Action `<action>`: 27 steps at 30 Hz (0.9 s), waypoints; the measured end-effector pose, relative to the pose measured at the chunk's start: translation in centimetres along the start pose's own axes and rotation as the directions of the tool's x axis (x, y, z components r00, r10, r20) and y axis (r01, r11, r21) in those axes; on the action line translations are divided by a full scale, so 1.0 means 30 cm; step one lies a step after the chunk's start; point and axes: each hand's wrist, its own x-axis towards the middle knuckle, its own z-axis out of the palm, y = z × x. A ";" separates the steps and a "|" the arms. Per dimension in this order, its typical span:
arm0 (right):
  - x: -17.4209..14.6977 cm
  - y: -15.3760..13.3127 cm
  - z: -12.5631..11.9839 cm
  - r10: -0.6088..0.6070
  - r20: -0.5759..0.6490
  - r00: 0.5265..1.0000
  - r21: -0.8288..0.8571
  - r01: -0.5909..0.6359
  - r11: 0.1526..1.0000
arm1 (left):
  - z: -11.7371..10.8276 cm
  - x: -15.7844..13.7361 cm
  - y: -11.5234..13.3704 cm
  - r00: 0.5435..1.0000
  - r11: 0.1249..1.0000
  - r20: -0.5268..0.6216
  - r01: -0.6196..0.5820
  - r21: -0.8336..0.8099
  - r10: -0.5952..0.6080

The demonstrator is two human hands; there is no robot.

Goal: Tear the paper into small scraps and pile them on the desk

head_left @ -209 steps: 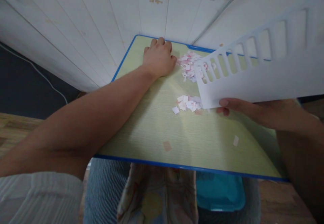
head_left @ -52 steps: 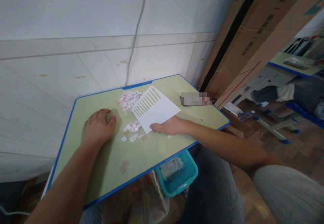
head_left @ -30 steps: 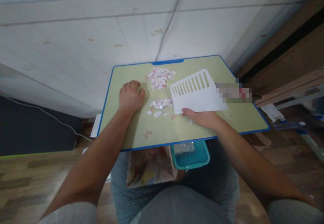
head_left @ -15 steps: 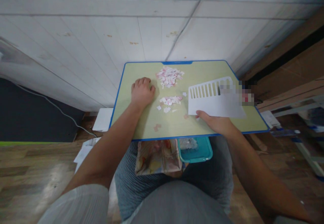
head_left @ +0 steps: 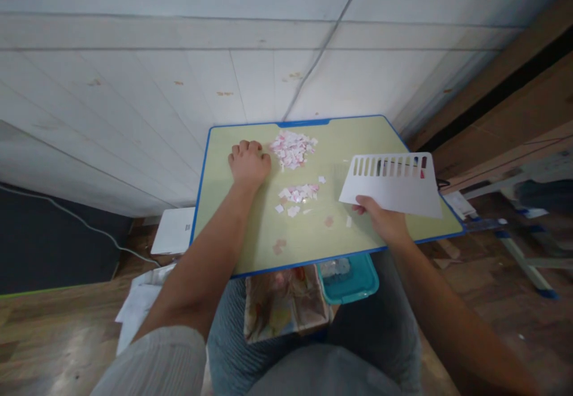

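Gripping a slotted white sheet (head_left: 396,196) — right hand (head_left: 387,220).

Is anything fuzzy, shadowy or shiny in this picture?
All in the head view: a soft shadow lies on the table beside the left forearm; the paper scraps look slightly fuzzy; the floor shines faintly at lower left; things look stretched toward the edges.

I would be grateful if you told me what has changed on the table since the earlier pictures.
The right hand has moved the slotted white card rightward, away from the far paper pile and near paper pile it partly covered, to the right side of the table. Its grip on the card stayed; the left hand still rests left of the far pile.
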 end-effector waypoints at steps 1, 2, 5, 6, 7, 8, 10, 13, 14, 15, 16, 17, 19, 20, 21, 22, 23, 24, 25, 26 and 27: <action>0.002 0.002 0.001 0.004 -0.003 1.000 0.013 -0.004 1.000 | 0.007 0.003 -0.002 1.000 1.000 -0.024 0.004 -0.008 -0.004; 0.004 0.005 0.002 0.004 -0.002 1.000 0.027 -0.004 1.000 | 0.011 0.004 -0.004 0.999 1.000 -0.034 0.009 -0.010 -0.009; 0.027 0.008 0.009 -0.015 0.024 1.000 0.067 0.013 0.998 | 0.008 0.002 -0.005 1.000 1.000 -0.026 0.007 0.012 -0.006; 0.044 0.004 0.014 -0.025 0.038 0.999 0.082 0.022 0.996 | 0.003 0.001 -0.005 1.000 1.000 -0.020 0.001 0.024 0.000; 0.065 -0.003 0.020 -0.038 0.052 0.998 0.098 0.033 0.995 | -0.003 0.002 -0.004 1.000 0.999 -0.014 -0.006 0.038 0.006; 0.088 -0.013 0.029 -0.054 0.066 0.996 0.117 0.046 0.992 | -0.009 0.004 -0.003 1.000 0.999 -0.008 -0.013 0.052 0.013; 0.139 -0.036 0.052 -0.093 0.087 0.992 0.159 0.079 0.984 | -0.017 0.009 -0.004 1.000 0.997 0.002 -0.023 0.078 0.023; 0.192 -0.059 0.089 -0.134 0.103 0.986 0.211 0.110 0.971 | -0.019 0.018 -0.011 1.000 0.995 -0.001 -0.031 0.098 0.031; 0.199 -0.060 0.099 -0.139 0.105 0.985 0.223 0.113 0.968 | -0.017 0.020 -0.014 0.999 0.994 -0.004 -0.035 0.099 0.036; 0.200 -0.057 0.107 -0.139 0.105 0.985 0.232 0.112 0.966 | -0.014 0.019 -0.017 0.999 0.994 -0.008 -0.041 0.099 0.042; 0.196 -0.052 0.113 -0.136 0.103 0.985 0.240 0.108 0.965 | -0.011 0.018 -0.019 0.999 0.994 -0.008 -0.050 0.096 0.051; 0.189 -0.045 0.117 -0.131 0.100 0.986 0.245 0.104 0.964 | -0.009 0.015 -0.021 0.998 0.994 -0.005 -0.060 0.090 0.061; 0.167 -0.031 0.119 -0.120 0.087 0.989 0.248 0.096 0.964 | -0.006 0.008 -0.024 0.997 0.994 0.007 -0.081 0.071 0.080; 0.155 -0.026 0.118 -0.116 0.079 0.990 0.246 0.093 0.965 | -0.005 0.005 -0.025 0.996 0.994 0.012 -0.089 0.061 0.088; 0.143 -0.023 0.117 -0.111 0.071 0.991 0.242 0.091 0.966 | -0.005 0.004 -0.025 0.995 0.994 0.016 -0.098 0.052 0.097; 0.133 -0.021 0.115 -0.108 0.067 0.992 0.234 0.089 0.968 | -0.005 0.003 -0.025 0.994 0.993 0.018 -0.105 0.047 0.104; 0.126 -0.022 0.113 -0.105 0.068 0.992 0.222 0.087 0.971 | -0.005 0.004 -0.024 0.994 0.993 0.019 -0.112 0.044 0.112; 0.122 -0.026 0.110 -0.103 0.074 0.992 0.207 0.086 0.975 | -0.004 0.006 -0.022 0.993 0.992 0.018 -0.119 0.044 0.118; 0.124 -0.032 0.106 -0.104 0.085 0.991 0.189 0.086 0.978 | -0.003 0.009 -0.021 0.992 0.991 0.016 -0.125 0.044 0.124; 0.130 -0.041 0.100 -0.108 0.099 0.989 0.169 0.090 0.982 | -0.001 0.011 -0.020 0.992 0.991 0.013 -0.130 0.043 0.129; 0.142 -0.053 0.092 -0.115 0.113 0.987 0.147 0.098 0.984 | 0.000 0.013 -0.018 0.991 0.990 0.009 -0.131 0.042 0.131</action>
